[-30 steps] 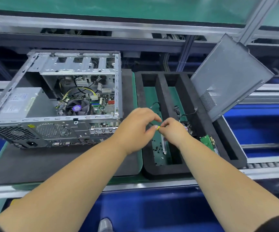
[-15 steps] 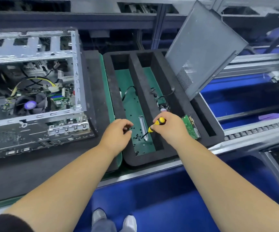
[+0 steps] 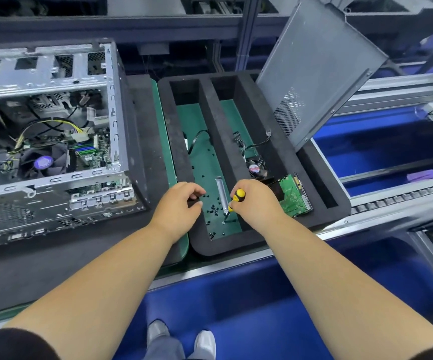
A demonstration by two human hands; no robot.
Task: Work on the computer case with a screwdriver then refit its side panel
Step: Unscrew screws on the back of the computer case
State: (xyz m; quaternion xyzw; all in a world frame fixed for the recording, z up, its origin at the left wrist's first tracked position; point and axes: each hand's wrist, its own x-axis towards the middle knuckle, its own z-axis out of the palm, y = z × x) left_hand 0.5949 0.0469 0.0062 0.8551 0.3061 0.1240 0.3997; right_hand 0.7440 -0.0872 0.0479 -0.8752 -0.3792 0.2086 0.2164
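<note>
The case [image 3: 51,141] lies on its side at the left of the frame, open side up, on a dark mat [image 3: 28,268]. Inside it show one fan [image 3: 44,162] with a purple hub, a green board and a bundle of yellow and black wires. The side panel [image 3: 317,71], one grey sheet with a meshed vent, stands tilted at the upper right, its lower edge resting in the right side of the foam tray [image 3: 173,141].

One screwdriver [image 3: 236,200], with a yellow and black handle, is at frame centre. The right hand [image 3: 255,201] grips its handle, fingers curled round it, and the tip points down at the green floor of the tray's left slot, among many small black screws [image 3: 214,209], too many and too small to count. One thin metal strip [image 3: 222,194] lies in the same slot, just beside the screwdriver. The left hand [image 3: 177,203] hovers over the tray's left wall, fingers loosely curled; whether it pinches anything cannot be told.

The tray has three long slots. The middle one holds one small black fan [image 3: 257,168], black cables and one green-faced drive [image 3: 294,196]. Below, two grey shoes [image 3: 181,339] stand on a blue floor. One purple object [image 3: 426,174] lies at the right edge.
</note>
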